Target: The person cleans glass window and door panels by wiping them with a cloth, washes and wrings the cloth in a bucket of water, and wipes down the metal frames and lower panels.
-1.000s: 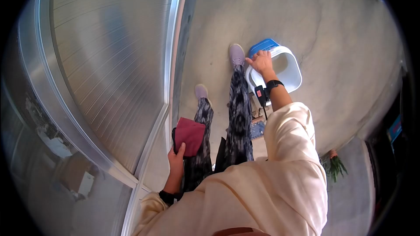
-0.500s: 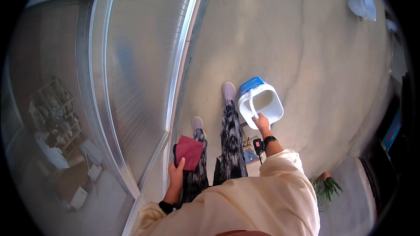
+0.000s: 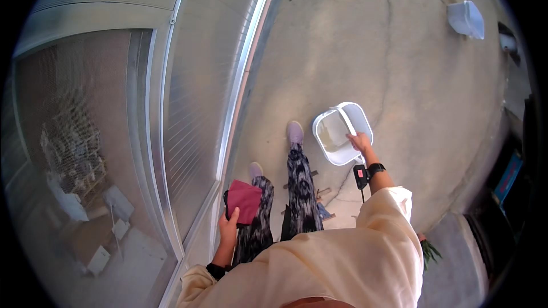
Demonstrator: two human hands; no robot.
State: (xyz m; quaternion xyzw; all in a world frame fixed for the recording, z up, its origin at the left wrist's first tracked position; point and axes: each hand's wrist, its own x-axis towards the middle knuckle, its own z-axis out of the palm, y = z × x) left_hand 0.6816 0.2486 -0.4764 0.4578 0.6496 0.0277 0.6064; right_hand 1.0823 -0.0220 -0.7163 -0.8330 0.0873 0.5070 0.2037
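Observation:
My right hand (image 3: pixel 359 142) is closed on the handle of a white bucket (image 3: pixel 359 118), out ahead of my right leg. The bucket's open mouth faces up toward me, and its inside looks hollow, with a tan patch at the bottom. In my left hand (image 3: pixel 229 222) is a folded maroon cloth (image 3: pixel 245 201) with a black edge, held by the thumb on top in front of my left thigh. The fingers under the cloth are hidden.
A sliding glass and screen door (image 3: pixel 171 108) runs along my left. On the concrete floor (image 3: pixel 319 51) a second white container (image 3: pixel 466 20) lies far right. A green plant (image 3: pixel 430 251) shows near my right elbow. Dark objects line the right edge.
The bucket has turned and tilted in my right hand, so its blue label no longer shows. My right arm has shifted slightly right. My left hand keeps the cloth.

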